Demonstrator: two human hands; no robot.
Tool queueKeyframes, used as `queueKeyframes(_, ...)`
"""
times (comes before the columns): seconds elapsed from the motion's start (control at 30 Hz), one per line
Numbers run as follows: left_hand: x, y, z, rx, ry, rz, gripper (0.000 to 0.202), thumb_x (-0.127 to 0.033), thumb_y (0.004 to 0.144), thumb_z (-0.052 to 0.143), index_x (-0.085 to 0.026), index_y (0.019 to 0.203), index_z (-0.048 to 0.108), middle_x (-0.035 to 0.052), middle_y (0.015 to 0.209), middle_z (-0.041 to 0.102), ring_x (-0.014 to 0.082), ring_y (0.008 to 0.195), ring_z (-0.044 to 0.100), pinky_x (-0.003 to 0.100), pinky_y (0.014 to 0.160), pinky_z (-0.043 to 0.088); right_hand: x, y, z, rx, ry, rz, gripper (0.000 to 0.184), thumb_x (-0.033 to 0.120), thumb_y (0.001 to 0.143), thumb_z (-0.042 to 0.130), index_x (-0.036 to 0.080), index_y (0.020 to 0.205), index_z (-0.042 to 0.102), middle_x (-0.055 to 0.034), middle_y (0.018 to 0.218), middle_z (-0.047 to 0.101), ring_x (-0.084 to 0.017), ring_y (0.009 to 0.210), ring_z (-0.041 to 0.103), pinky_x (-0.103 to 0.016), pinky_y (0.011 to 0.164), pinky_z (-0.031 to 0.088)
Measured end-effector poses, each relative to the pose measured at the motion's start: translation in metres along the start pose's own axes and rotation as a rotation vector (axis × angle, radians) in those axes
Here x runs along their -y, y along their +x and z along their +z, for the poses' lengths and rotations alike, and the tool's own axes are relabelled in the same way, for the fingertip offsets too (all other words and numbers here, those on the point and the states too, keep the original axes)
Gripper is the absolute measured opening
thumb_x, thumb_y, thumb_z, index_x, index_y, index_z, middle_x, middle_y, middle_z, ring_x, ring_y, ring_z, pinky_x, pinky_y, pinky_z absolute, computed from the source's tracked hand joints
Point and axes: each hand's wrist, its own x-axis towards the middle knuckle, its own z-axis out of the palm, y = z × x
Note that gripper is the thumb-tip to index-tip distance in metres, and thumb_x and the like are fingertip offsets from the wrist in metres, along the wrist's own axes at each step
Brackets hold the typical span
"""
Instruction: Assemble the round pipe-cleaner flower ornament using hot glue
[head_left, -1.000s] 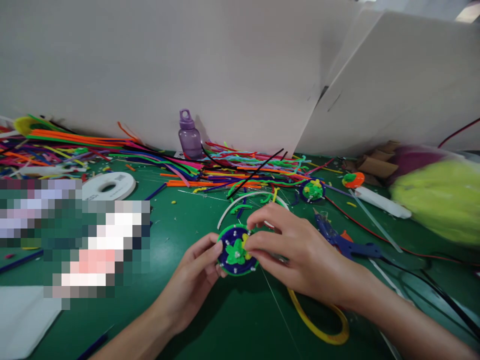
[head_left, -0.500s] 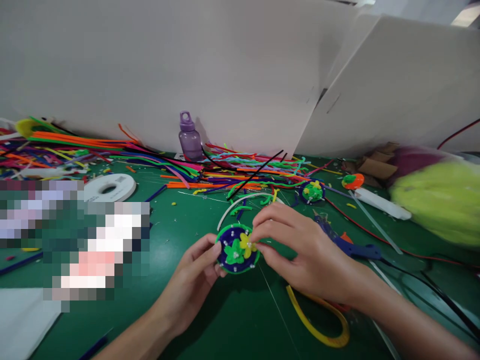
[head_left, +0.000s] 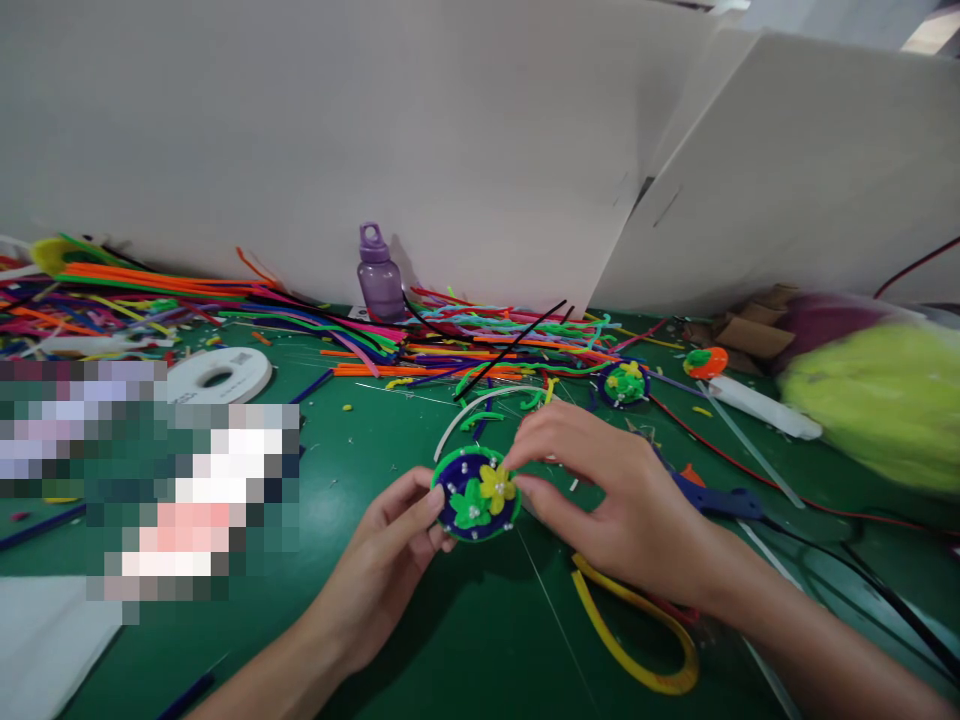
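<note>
My left hand (head_left: 405, 530) grips the left edge of a round pipe-cleaner disc (head_left: 450, 478), thumb on the front and fingers behind. The disc is dark blue with a bright green rim and small pearly beads. On its face sit a green flower (head_left: 468, 506) and a yellow flower (head_left: 496, 484), both with beaded centres. My right hand (head_left: 592, 490) is closed at the disc's upper right edge, thumb and index fingertips against the rim beside the yellow petals. Behind lies a similar blue disc (head_left: 624, 384) with flowers.
Heaps of coloured pipe cleaners (head_left: 420, 345) line the back, around a purple bottle (head_left: 381, 275). A white spool (head_left: 217, 376) lies left. To the right are a blue glue gun (head_left: 720, 500) with its cord, a yellow strip (head_left: 637, 665) and a lime-green fluffy bundle (head_left: 877, 400). Blurred blocks cover the left.
My right fingertips have shifted slightly up and right, from over the yellow flower to the disc's edge. The disc has tilted a little; my left hand keeps its hold.
</note>
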Motion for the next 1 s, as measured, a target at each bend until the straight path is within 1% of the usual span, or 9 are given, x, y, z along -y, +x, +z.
queueKeyframes(0.07, 0.001, 0.001, 0.000, -0.021, 0.003, 0.025, 0.009, -0.026, 0.086, 0.057, -0.017, 0.082, 0.060, -0.0016, 0.077, 0.051, 0.0075, 0.068, 0.046, 0.019, 0.065, 0.040, -0.001, 0.001, 0.001, -0.049, 0.054, 0.143, 0.011, 0.013, 0.085, 0.051, 0.022, 0.091, 0.056, 0.0015, 0.088, 0.060, -0.011, 0.080, 0.055, -0.025, 0.073, 0.044)
queueKeyframes(0.13, 0.001, 0.001, 0.001, -0.051, 0.016, 0.045, 0.008, -0.025, 0.085, 0.058, -0.018, 0.082, 0.061, -0.0020, 0.076, 0.053, 0.0072, 0.068, 0.047, 0.018, 0.066, 0.041, -0.005, 0.003, 0.002, -0.024, 0.121, 0.281, 0.016, 0.018, 0.086, 0.052, 0.024, 0.100, 0.056, 0.0014, 0.092, 0.061, -0.012, 0.081, 0.056, -0.025, 0.070, 0.045)
queueKeyframes(0.17, 0.001, 0.002, 0.001, -0.066, 0.023, 0.051, 0.007, -0.025, 0.085, 0.059, -0.019, 0.082, 0.061, -0.0021, 0.077, 0.054, 0.0072, 0.068, 0.048, 0.018, 0.067, 0.042, -0.007, 0.004, 0.004, 0.015, 0.181, 0.325, 0.022, 0.021, 0.085, 0.054, 0.025, 0.107, 0.055, 0.0007, 0.097, 0.062, -0.013, 0.086, 0.057, -0.026, 0.072, 0.046)
queueKeyframes(0.23, 0.000, 0.002, 0.003, -0.088, 0.027, 0.058, 0.006, -0.025, 0.084, 0.060, -0.020, 0.082, 0.062, -0.0023, 0.079, 0.056, 0.0077, 0.070, 0.051, 0.019, 0.069, 0.043, -0.012, 0.005, 0.007, 0.103, 0.345, 0.369, 0.035, 0.025, 0.083, 0.059, 0.026, 0.118, 0.052, -0.0011, 0.109, 0.061, -0.015, 0.100, 0.056, -0.028, 0.079, 0.047)
queueKeyframes(0.3, -0.001, 0.001, 0.004, -0.095, 0.022, 0.066, 0.005, -0.025, 0.084, 0.061, -0.021, 0.082, 0.062, -0.0023, 0.081, 0.058, 0.0083, 0.073, 0.053, 0.020, 0.071, 0.044, -0.014, 0.006, 0.011, 0.167, 0.493, 0.398, 0.042, 0.025, 0.081, 0.062, 0.025, 0.121, 0.052, -0.0024, 0.117, 0.059, -0.016, 0.109, 0.054, -0.029, 0.085, 0.047)
queueKeyframes(0.4, -0.001, 0.000, 0.003, -0.111, 0.032, 0.084, 0.003, -0.024, 0.084, 0.061, -0.022, 0.084, 0.063, -0.0025, 0.083, 0.060, 0.0088, 0.076, 0.054, 0.020, 0.074, 0.045, -0.014, 0.006, 0.017, 0.180, 0.600, 0.429, 0.043, 0.020, 0.077, 0.064, 0.023, 0.119, 0.055, -0.0033, 0.119, 0.058, -0.016, 0.109, 0.055, -0.029, 0.086, 0.048)
queueKeyframes(0.57, 0.001, 0.000, 0.001, -0.112, 0.092, 0.109, 0.005, -0.025, 0.084, 0.060, -0.021, 0.084, 0.064, -0.0016, 0.083, 0.060, 0.0095, 0.077, 0.054, 0.020, 0.075, 0.045, -0.014, 0.005, 0.021, 0.185, 0.712, 0.427, 0.034, 0.018, 0.079, 0.063, 0.024, 0.112, 0.060, -0.0003, 0.108, 0.062, -0.015, 0.099, 0.060, -0.027, 0.082, 0.050)
queueKeyframes(0.77, 0.001, 0.000, 0.002, -0.108, 0.110, 0.125, 0.004, -0.024, 0.083, 0.062, -0.022, 0.084, 0.065, -0.0018, 0.082, 0.061, 0.0096, 0.077, 0.054, 0.020, 0.074, 0.045, -0.015, 0.003, 0.022, 0.171, 0.692, 0.418, 0.027, 0.025, 0.081, 0.063, 0.023, 0.108, 0.063, -0.0005, 0.101, 0.064, -0.014, 0.090, 0.062, -0.028, 0.077, 0.050)
queueKeyframes(1.0, 0.001, -0.001, 0.002, -0.112, 0.100, 0.117, 0.003, -0.024, 0.081, 0.064, -0.022, 0.083, 0.066, -0.0017, 0.083, 0.062, 0.0100, 0.076, 0.055, 0.021, 0.075, 0.045, -0.014, 0.006, 0.020, 0.175, 0.683, 0.415, 0.026, 0.024, 0.081, 0.063, 0.021, 0.106, 0.064, -0.0017, 0.098, 0.065, -0.014, 0.086, 0.061, -0.027, 0.075, 0.049)
